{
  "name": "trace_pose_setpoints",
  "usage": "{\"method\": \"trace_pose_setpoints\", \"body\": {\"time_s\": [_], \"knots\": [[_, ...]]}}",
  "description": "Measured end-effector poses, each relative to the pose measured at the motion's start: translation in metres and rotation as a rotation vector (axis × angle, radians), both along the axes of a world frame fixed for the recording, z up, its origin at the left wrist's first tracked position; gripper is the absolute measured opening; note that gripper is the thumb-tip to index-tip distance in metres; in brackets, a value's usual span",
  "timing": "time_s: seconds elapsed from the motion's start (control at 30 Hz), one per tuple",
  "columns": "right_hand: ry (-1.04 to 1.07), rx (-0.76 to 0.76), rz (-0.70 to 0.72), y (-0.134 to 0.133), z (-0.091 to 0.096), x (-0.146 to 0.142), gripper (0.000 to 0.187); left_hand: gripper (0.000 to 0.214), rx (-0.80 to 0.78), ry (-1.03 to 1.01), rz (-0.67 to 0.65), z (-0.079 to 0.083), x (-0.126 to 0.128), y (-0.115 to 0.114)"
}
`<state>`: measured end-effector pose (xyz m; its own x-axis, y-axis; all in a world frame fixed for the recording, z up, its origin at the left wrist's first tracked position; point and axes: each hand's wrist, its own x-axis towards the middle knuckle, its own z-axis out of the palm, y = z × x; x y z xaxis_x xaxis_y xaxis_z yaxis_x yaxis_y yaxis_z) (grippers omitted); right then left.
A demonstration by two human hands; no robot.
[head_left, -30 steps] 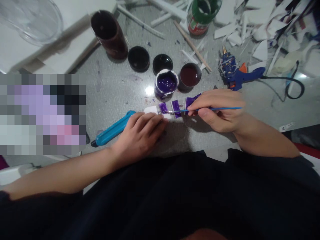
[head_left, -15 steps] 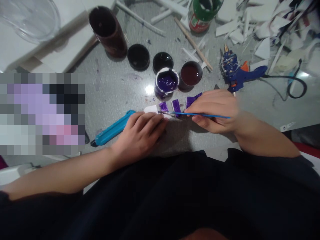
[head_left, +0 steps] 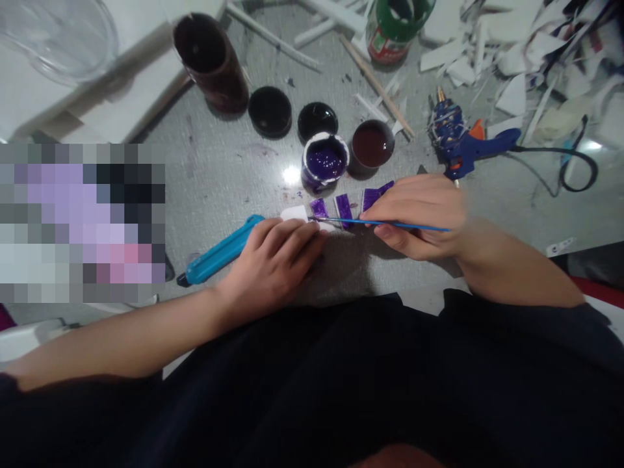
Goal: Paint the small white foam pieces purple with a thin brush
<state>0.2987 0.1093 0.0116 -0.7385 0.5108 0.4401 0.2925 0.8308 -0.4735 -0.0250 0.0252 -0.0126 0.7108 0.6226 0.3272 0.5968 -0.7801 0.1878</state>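
Observation:
My right hand (head_left: 419,214) pinches a thin blue paintbrush (head_left: 390,223), whose tip rests by a purple-painted piece (head_left: 318,208). More purple pieces (head_left: 344,207) lie in a row beside it, and an unpainted white piece (head_left: 294,213) sits at the left end. With curled fingers, my left hand (head_left: 275,257) presses down on the table next to the white piece. An open pot of purple paint (head_left: 324,159) stands just behind the row.
A brown paint pot (head_left: 372,145), two black lids (head_left: 270,111), a dark cup (head_left: 209,62) and a green-rimmed can (head_left: 397,29) stand behind. A blue glue gun (head_left: 463,144) lies right, a cyan cutter (head_left: 219,253) left. White scraps (head_left: 507,58) litter the far right.
The brush tilted and its tip moved slightly left toward the leftmost purple piece between one second and half a second ago. Nothing has moved since. The left hand stayed put.

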Motion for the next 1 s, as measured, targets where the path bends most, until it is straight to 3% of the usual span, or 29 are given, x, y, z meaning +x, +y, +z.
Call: {"method": "trace_pose_setpoints", "body": {"time_s": [0.7, 1.0], "knots": [[-0.292, 0.169, -0.007, -0.0004, 0.0011, 0.0028, 0.030, 0.047, -0.055, 0.016, 0.010, -0.0027, -0.0022, -0.0019], [-0.337, 0.169, -0.008, -0.0015, 0.0006, 0.0028, 0.032, 0.054, -0.080, -0.034, -0.005, -0.0018, -0.0036, -0.0004]]}}
